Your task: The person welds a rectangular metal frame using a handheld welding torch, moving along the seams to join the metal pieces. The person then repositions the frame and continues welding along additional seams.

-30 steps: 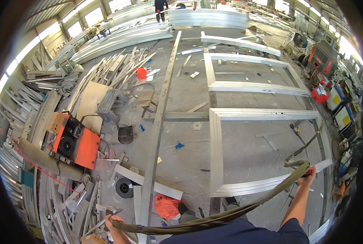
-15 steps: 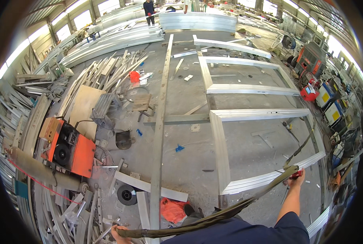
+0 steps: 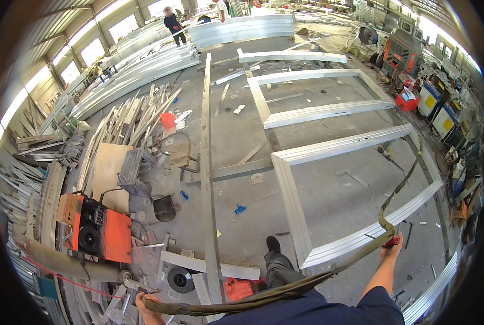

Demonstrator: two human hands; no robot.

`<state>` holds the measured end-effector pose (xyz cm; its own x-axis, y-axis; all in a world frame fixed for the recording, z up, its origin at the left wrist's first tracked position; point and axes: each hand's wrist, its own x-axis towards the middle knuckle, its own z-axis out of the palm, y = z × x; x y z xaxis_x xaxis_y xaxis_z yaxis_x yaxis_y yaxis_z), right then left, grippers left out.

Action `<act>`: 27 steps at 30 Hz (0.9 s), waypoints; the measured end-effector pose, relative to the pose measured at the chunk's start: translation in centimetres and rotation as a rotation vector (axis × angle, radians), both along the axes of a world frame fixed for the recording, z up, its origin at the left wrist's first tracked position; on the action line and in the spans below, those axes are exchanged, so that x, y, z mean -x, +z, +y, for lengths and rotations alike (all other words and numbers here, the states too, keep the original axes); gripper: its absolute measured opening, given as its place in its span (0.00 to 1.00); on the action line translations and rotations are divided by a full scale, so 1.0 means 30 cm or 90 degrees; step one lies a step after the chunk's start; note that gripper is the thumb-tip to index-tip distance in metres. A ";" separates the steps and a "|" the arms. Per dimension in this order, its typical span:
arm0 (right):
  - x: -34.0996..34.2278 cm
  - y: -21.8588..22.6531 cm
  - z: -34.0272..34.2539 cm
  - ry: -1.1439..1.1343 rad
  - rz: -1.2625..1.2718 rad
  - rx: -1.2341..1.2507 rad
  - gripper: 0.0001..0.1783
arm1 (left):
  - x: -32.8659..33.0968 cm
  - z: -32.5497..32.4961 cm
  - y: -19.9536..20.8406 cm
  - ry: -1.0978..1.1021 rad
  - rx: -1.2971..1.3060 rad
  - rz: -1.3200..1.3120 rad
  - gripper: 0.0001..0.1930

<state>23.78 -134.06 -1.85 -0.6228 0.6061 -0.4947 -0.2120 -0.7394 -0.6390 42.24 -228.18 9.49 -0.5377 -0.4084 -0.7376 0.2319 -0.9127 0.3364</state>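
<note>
A long olive cloth-sheathed cable (image 3: 285, 292) runs across the front of my body. At the lower left, my left hand (image 3: 146, 306) is closed around one part of it. My right hand (image 3: 392, 250) grips a red-handled tool (image 3: 392, 241) whose exact kind I cannot make out. The cable passes right beside this hand, and a thinner stretch continues over the metal frame toward the far right. Just beyond my right hand lies the near bar of a large silver metal frame (image 3: 345, 249). My left leg (image 3: 281, 268) is stepped forward beside the frame's near left corner.
A long metal beam (image 3: 206, 162) runs lengthwise left of the frames. Left of it stand an orange wire-feeder machine (image 3: 117, 238), a gas cylinder (image 3: 68, 260) and scrap metal strips. An orange plastic bag (image 3: 242, 290) lies near my foot. A co-worker (image 3: 173, 26) stands far back.
My view has shifted and tilted, and my left foot has come forward into sight. Both hands still hold the cable and the red-handled tool.
</note>
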 end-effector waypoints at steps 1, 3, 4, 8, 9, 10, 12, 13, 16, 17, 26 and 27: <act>0.043 -0.028 0.003 0.012 0.010 0.006 0.20 | 0.064 0.016 0.042 0.004 0.036 -0.011 0.14; 0.142 -0.069 -0.002 0.017 0.037 0.024 0.19 | 0.212 0.065 0.116 0.009 0.110 -0.028 0.13; 0.228 -0.091 -0.063 0.019 0.057 0.045 0.20 | 0.269 0.080 0.147 0.029 0.228 -0.064 0.13; 0.507 -0.270 -0.139 0.034 0.149 0.109 0.20 | 0.414 -0.011 0.161 0.018 0.271 -0.091 0.12; 0.576 -0.297 -0.167 0.036 0.168 0.115 0.20 | 0.422 -0.061 0.154 0.018 0.291 -0.087 0.10; 0.629 -0.301 -0.163 0.043 0.203 0.108 0.22 | 0.490 -0.047 0.170 0.042 0.250 -0.081 0.09; 0.732 -0.301 -0.148 -0.001 0.191 0.130 0.23 | 0.638 -0.023 0.201 0.081 0.188 -0.058 0.09; 0.752 -0.268 -0.161 -0.031 0.180 0.143 0.24 | 0.740 0.044 0.256 0.092 0.171 -0.047 0.09; 0.814 -0.269 -0.113 -0.033 0.229 0.072 0.26 | 0.898 -0.011 0.203 -0.058 0.355 -0.096 0.10; 0.863 -0.274 -0.122 0.029 0.287 0.071 0.26 | 0.905 -0.055 0.168 -0.120 0.465 -0.131 0.10; 0.623 0.108 -0.036 -0.286 0.242 0.067 0.35 | 1.743 0.165 0.016 -0.413 0.359 -0.189 0.11; 0.526 0.149 -0.014 -0.317 0.271 0.029 0.37 | 1.820 0.165 -0.036 -0.460 0.348 -0.184 0.12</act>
<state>7.99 -134.49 2.62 -0.4206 0.8567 -0.2987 -0.7631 -0.5121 -0.3942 -12.35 -223.23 8.40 -0.6220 -0.3766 -0.6865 -0.4863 -0.5014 0.7156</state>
